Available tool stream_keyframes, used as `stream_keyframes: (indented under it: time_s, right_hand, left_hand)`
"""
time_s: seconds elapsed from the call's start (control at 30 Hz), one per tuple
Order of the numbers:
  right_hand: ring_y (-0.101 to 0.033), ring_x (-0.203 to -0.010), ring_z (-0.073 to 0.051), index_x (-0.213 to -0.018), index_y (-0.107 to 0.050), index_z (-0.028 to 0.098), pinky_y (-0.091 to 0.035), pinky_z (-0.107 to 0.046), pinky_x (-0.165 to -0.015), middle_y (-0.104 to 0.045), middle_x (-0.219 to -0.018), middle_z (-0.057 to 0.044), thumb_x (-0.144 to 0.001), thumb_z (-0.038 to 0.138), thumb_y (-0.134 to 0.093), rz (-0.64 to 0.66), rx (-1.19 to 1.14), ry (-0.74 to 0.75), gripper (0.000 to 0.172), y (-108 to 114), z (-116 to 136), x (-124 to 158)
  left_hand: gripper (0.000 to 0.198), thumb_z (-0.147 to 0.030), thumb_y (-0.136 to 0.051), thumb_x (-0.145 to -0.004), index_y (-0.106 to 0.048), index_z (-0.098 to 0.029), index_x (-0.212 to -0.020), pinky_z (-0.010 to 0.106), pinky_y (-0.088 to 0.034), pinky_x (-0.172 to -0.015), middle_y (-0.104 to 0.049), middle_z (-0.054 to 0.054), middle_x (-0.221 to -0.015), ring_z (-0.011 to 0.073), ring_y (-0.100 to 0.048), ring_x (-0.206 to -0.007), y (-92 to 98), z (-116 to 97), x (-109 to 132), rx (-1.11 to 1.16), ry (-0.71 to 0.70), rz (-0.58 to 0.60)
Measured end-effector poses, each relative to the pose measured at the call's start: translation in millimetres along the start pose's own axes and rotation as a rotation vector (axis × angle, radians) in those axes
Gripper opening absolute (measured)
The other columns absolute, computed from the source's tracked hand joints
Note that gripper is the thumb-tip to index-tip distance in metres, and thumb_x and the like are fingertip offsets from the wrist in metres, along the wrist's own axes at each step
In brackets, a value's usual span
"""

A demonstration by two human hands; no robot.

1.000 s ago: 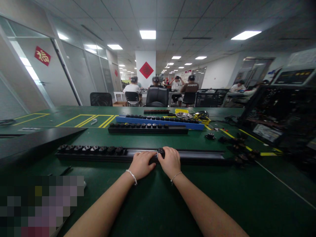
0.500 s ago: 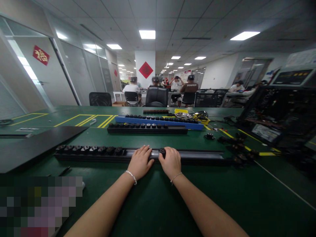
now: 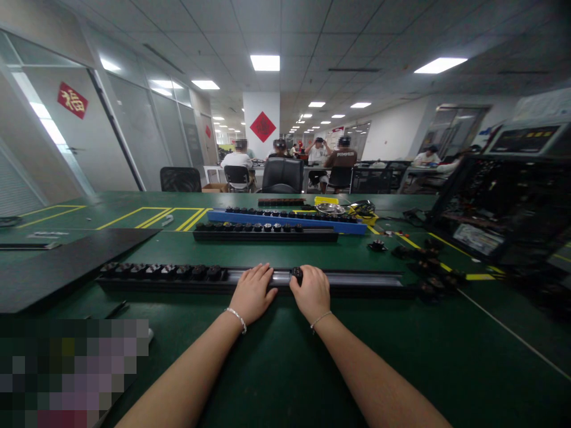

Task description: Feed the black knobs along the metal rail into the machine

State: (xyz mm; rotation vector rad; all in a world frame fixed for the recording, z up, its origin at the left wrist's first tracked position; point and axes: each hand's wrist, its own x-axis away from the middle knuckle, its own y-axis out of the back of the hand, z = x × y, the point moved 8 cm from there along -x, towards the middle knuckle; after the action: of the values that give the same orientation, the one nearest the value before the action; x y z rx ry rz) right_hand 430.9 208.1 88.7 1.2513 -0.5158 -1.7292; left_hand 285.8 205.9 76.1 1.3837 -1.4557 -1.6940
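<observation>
A long black rail point(image 3: 357, 280) lies across the green table point(image 3: 285, 368) in front of me. Several black knob-like parts point(image 3: 165, 271) sit in a row in its left half. My left hand point(image 3: 253, 292) rests flat on the rail's middle, fingers stretched over it. My right hand point(image 3: 312, 292) is beside it, fingers curled round one black knob part point(image 3: 297, 274) on the rail.
A second black rail point(image 3: 265, 233) and a blue rail point(image 3: 285, 219) with more knobs lie farther back. Loose black parts point(image 3: 423, 261) are scattered at the right near a dark machine point(image 3: 504, 202). A black panel point(image 3: 66, 261) lies at the left. People sit at desks in the background.
My left hand's fingers have stretched out flat over the rail. My right hand with the knob has shifted slightly to the right.
</observation>
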Motion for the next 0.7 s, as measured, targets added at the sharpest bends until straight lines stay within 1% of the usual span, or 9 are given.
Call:
stream_keyframes:
  time_s: [0.17, 0.33, 0.7]
  right_hand:
    - [-0.050, -0.098, -0.022, -0.091, -0.061, 0.014, -0.032, -0.033, -0.089, -0.063, -0.099, -0.010, -0.079, 0.029, -0.047, -0.017, 0.011, 0.005, 0.024, 2, -3, 0]
    - [-0.051, -0.098, -0.022, -0.093, -0.061, 0.014, -0.032, -0.033, -0.090, -0.063, -0.099, -0.010, -0.079, 0.029, -0.047, -0.018, 0.022, -0.011, 0.024, 5, -7, 0]
    - [-0.050, -0.101, -0.022, -0.096, -0.061, 0.013, -0.031, -0.033, -0.091, -0.062, -0.104, -0.010, -0.081, 0.029, -0.045, 0.021, 0.020, -0.050, 0.027, 7, -12, 0]
  left_hand:
    - [0.047, -0.038, -0.045, -0.084, -0.047, -0.020, -0.127, 0.041, -0.030, -0.105, -0.046, 0.007, -0.137, 0.0231, -0.038, -0.128, 1.3, 0, 0, -0.016, 0.003, -0.005]
    - [0.047, -0.039, -0.044, -0.085, -0.047, -0.019, -0.128, 0.041, -0.030, -0.105, -0.046, 0.007, -0.138, 0.0233, -0.037, -0.128, 1.1, 0, 0, -0.011, 0.005, 0.005]
    - [0.047, -0.040, -0.045, -0.085, -0.046, -0.020, -0.128, 0.041, -0.031, -0.105, -0.045, 0.006, -0.138, 0.0233, -0.037, -0.128, 0.3, 1, 0, -0.022, 0.022, 0.014]
